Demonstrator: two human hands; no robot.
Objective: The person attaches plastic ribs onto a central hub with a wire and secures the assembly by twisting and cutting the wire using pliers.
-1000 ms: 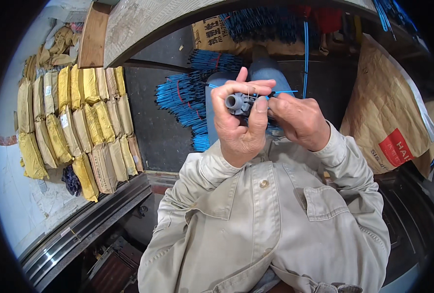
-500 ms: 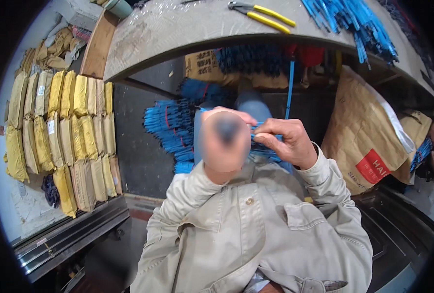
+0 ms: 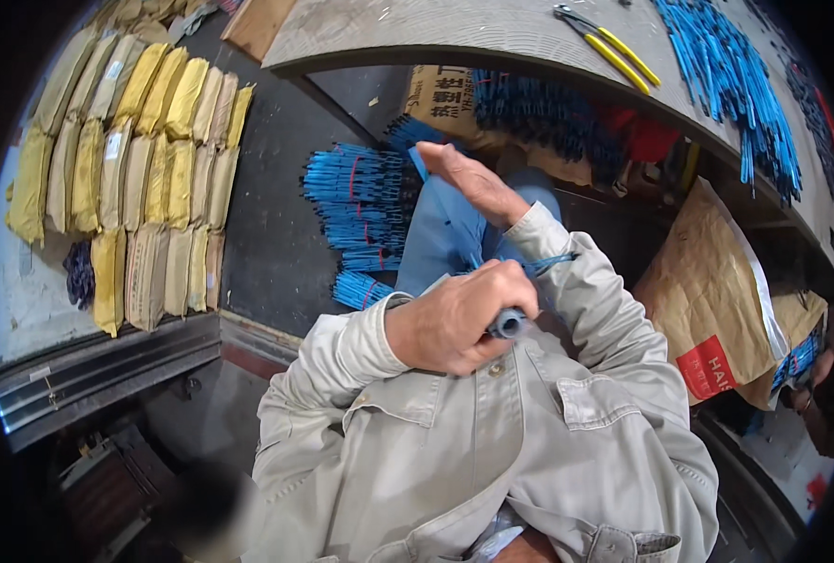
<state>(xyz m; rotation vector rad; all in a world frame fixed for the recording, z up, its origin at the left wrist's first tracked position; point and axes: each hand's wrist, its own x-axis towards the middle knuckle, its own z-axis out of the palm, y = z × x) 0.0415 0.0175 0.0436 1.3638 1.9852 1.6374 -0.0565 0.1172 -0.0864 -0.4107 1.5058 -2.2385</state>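
Close to my chest, my left hand (image 3: 459,319) is closed around a grey tube-like tool (image 3: 508,324), whose round end points out past the thumb side. Farther off, above my thighs, my right hand (image 3: 478,183) reaches leftward with its fingers stretched out straight. Its fingertips are near the bundles of blue strips (image 3: 356,183) with dark ends and red ties, lying on the dark floor left of my legs. Some thin blue strips (image 3: 550,263) show between my left hand and my right sleeve; whether the left hand also grips them I cannot tell.
Yellow-handled pliers (image 3: 614,52) and a heap of blue strips (image 3: 731,94) lie on the grey bench (image 3: 389,33) ahead. Brown paper sacks (image 3: 712,291) stand at my right. Yellow and tan packages (image 3: 150,174) are stacked at the left. More bundles (image 3: 539,117) sit beneath the bench.
My right hand has left the blue strip it pinched beside my left hand and swung forward and left, its fingers straightening. My left hand has come lower and nearer my chest. The view has shifted.
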